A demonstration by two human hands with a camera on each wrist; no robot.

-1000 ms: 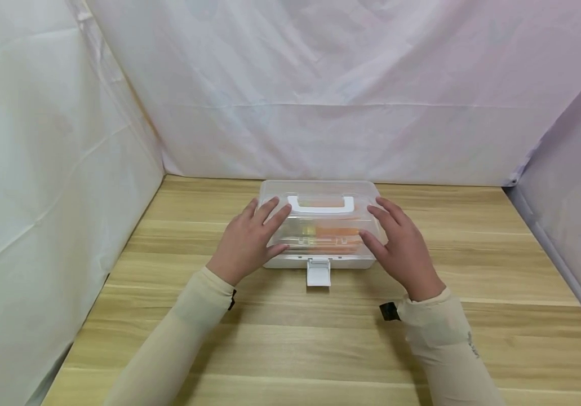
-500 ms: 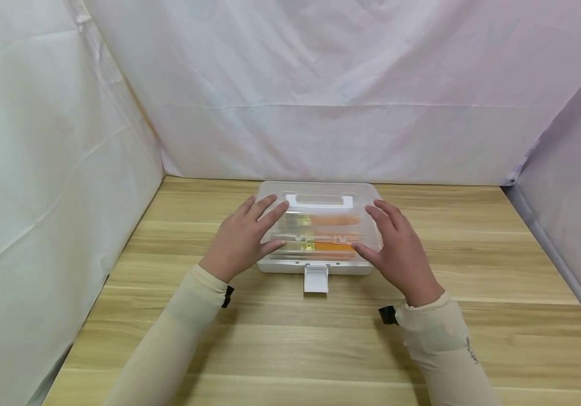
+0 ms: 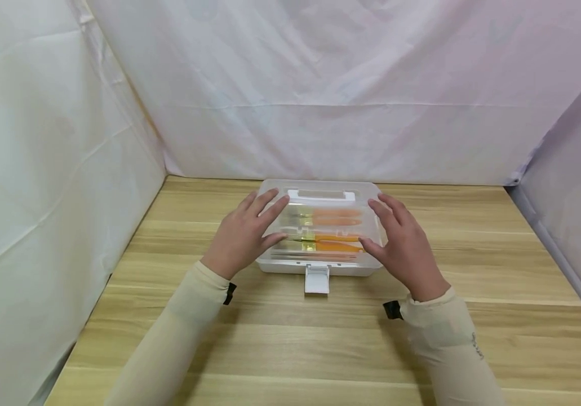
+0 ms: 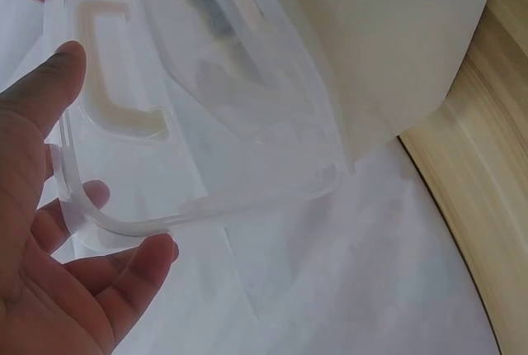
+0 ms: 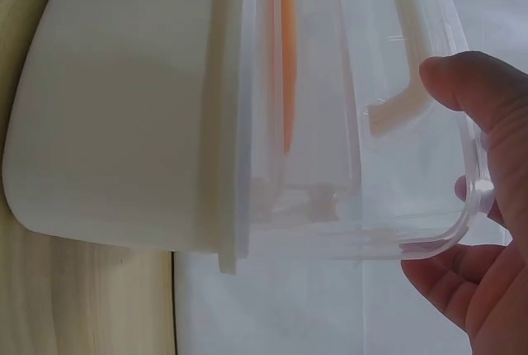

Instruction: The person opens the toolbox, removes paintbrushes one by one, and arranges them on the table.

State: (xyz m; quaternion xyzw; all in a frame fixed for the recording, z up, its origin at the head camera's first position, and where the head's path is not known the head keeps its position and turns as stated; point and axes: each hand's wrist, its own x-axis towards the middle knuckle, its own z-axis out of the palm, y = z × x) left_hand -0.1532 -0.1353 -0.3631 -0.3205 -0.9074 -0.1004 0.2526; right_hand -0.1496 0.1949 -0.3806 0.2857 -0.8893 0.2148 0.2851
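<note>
A clear-lidded plastic storage box (image 3: 280,268) rests on the table in the head view, its white front latch (image 3: 316,278) flipped down. On its clear lid (image 4: 214,99) is a white handle (image 3: 320,195). Orange-handled tools (image 3: 338,246) with yellowish sections and thin dark shafts show through; their kind is unclear. My left hand (image 3: 242,239) holds the lid's left side, thumb at the front and fingers round the edge. Opposite it, my right hand (image 3: 404,245) grips the right side likewise. Whether the lid is slightly raised, I cannot tell.
The wood-patterned table (image 3: 290,349) extends around the box. Pale fabric hangs close behind it as a back wall (image 3: 320,135), with more fabric walls at left (image 3: 41,186) and right (image 3: 574,169).
The lid's handle now appears higher and more foreshortened, and the tools show more clearly. The box's front edge and latch have shifted slightly nearer. Both hands stay at the sides, the left one slightly higher.
</note>
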